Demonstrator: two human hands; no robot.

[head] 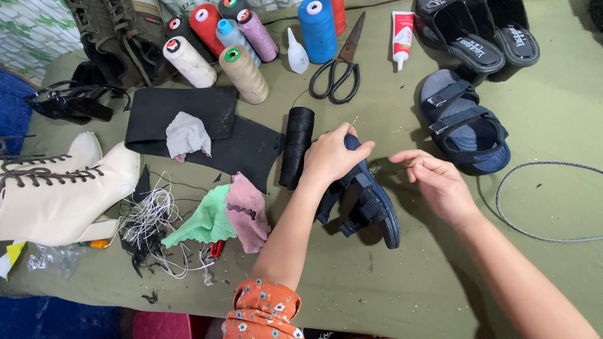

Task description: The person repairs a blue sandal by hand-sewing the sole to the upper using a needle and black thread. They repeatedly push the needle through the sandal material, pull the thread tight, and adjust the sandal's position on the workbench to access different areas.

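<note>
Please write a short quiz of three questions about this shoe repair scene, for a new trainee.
1. True or false: the left hand grips the dark blue sandal.
2. What does the right hand pinch? A) scissors B) thin thread C) glue tube
3. Which tool lies between the blue thread cone and the glue tube?

Key
1. True.
2. B, the thin thread, running toward the sandal.
3. The scissors.

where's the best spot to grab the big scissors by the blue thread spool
Take the scissors by the black loop handles, coming from the near side. The handles point toward the person and lie bare on the cloth table, while the blades point away, between the blue spool and the glue tube.
</note>
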